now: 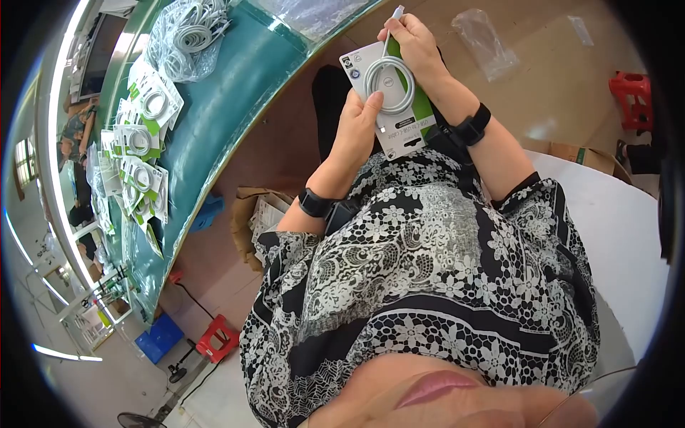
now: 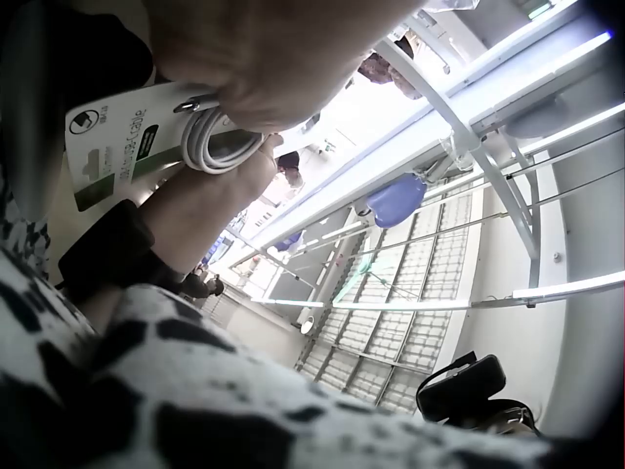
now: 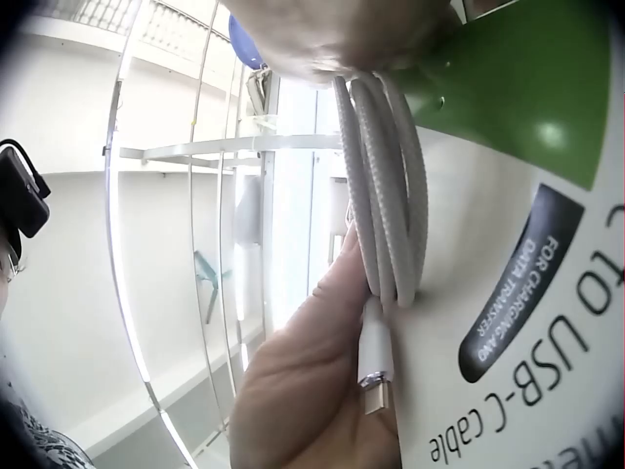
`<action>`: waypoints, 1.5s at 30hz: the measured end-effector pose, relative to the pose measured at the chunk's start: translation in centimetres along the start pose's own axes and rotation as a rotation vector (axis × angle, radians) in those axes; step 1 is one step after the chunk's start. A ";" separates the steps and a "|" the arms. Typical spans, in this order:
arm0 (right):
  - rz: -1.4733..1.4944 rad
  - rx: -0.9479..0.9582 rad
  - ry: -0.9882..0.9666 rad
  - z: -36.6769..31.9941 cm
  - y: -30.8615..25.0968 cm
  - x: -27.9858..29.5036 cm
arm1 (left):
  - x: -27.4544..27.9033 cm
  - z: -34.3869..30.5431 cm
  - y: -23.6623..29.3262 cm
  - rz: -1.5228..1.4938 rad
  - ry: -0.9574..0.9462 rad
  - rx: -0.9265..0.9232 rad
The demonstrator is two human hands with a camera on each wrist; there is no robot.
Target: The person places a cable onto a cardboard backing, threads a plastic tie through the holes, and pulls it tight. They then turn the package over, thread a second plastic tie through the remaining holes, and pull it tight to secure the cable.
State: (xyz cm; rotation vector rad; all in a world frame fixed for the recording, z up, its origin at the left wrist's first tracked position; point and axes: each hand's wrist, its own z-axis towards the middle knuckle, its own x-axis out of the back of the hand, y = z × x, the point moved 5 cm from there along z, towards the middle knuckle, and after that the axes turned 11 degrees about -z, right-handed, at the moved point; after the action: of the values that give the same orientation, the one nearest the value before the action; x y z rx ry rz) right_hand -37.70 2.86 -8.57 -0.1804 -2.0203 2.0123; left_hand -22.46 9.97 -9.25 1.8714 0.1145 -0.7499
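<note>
A coiled white USB-C cable [image 1: 389,84] lies on a white and green printed card [image 1: 399,146]. My left hand [image 1: 354,128] grips the card's left edge, its thumb over the coil. One USB-C plug [image 3: 375,366] sticks out beside that thumb in the right wrist view. At the card's far end my right hand [image 1: 417,50] pinches the cable, with the other plug [image 1: 398,12] poking out past the fingers. In the left wrist view the card [image 2: 103,147] and coil [image 2: 210,147] are partly hidden by a hand.
On the left, a green-topped table [image 1: 242,78] carries several carded cables [image 1: 139,143] and a plastic bag of cables [image 1: 189,39]. A cardboard box [image 1: 246,225] stands on the floor beneath it. Red stools [image 1: 217,339] and a plastic bag [image 1: 485,43] are on the floor.
</note>
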 end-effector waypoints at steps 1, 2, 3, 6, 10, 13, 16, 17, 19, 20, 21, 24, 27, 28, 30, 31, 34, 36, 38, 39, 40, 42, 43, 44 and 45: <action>0.023 -0.014 0.004 0.1 0.2 0.0 | -0.1 -0.1 0.0 -0.018 0.004 -0.003; 0.048 -0.028 0.007 0.2 0.4 0.0 | -0.1 -0.1 -0.1 -0.017 0.005 -0.003; 0.074 -0.044 0.009 0.2 0.7 -0.1 | -0.1 -0.3 -0.2 -0.013 0.012 -0.007; 0.115 -0.043 0.032 0.1 1.0 -0.5 | 0.1 -0.5 -0.5 -0.001 0.026 -0.020; 0.178 -0.132 0.035 0.1 1.8 -0.7 | 0.6 -0.7 -0.6 0.024 0.030 -0.047; 0.259 -0.104 -0.006 0.6 1.6 -0.3 | 1.1 -0.5 -0.5 0.037 0.068 -0.006; 0.380 0.042 -0.083 0.9 -0.4 0.4 | 2.0 0.3 2.0 -0.066 0.038 -0.012; 0.385 0.086 -0.068 0.9 -1.2 1.3 | 2.1 0.7 2.9 -0.117 0.019 -0.015; 0.392 0.174 -0.039 0.7 -2.9 2.7 | 2.3 0.7 3.2 -0.315 -0.066 0.012; 0.383 0.188 -0.052 0.4 -3.4 2.7 | 2.2 0.5 3.1 -0.503 -0.152 0.057; 0.376 0.216 0.006 0.0 -3.7 2.9 | 1.7 0.2 3.4 -0.688 -0.242 0.105; 0.364 0.279 0.119 0.3 -4.0 3.3 | 1.9 -0.6 4.5 -0.833 -0.195 0.071; 0.510 0.419 0.286 0.9 -4.8 4.0 | 0.6 -1.0 5.0 -0.801 -0.120 -0.033; 0.509 0.428 0.279 1.1 -5.1 3.7 | -0.1 -0.9 5.1 -0.695 -0.068 -0.120; 0.385 0.456 0.327 0.6 -6.4 3.1 | -1.2 -1.2 4.9 -0.591 -0.019 -0.214; 0.326 0.474 0.352 0.5 -7.0 3.0 | -1.8 -1.2 4.6 -0.634 -0.055 -0.180; 0.362 0.464 0.325 0.6 -6.8 2.6 | -3.4 -1.5 3.1 -0.757 -0.153 -0.060; 0.372 0.448 0.310 0.2 -6.5 2.6 | -3.9 -1.7 2.0 -0.846 -0.210 0.033; 0.254 0.533 0.356 0.0 -7.3 3.0 | -3.4 -1.6 2.1 -0.479 -0.246 -0.095; 0.198 0.581 0.381 0.0 -7.9 3.2 | -3.3 -1.4 2.5 -0.100 -0.273 -0.215; 0.199 0.593 0.379 0.1 -8.4 3.3 | -3.4 -1.1 2.7 0.282 -0.292 -0.330; 0.149 0.567 0.369 0.2 -9.1 3.3 | -4.1 -0.9 1.7 0.126 -0.293 -0.366; 0.124 0.552 0.363 0.0 -9.2 3.2 | -4.5 -0.9 1.0 -0.032 -0.289 -0.391; 0.125 0.558 0.358 -0.2 -9.2 3.0 | -4.8 -0.9 1.2 -0.192 -0.283 -0.420; 0.096 0.614 0.332 -0.5 -9.2 2.6 | -4.5 -0.6 1.9 -0.193 -0.281 -0.431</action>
State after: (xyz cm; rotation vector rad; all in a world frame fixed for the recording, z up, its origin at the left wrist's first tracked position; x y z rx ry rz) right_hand -39.02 3.92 0.85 -0.4456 -1.1574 2.3658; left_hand -25.02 10.79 -5.10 1.3462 0.2579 -1.0242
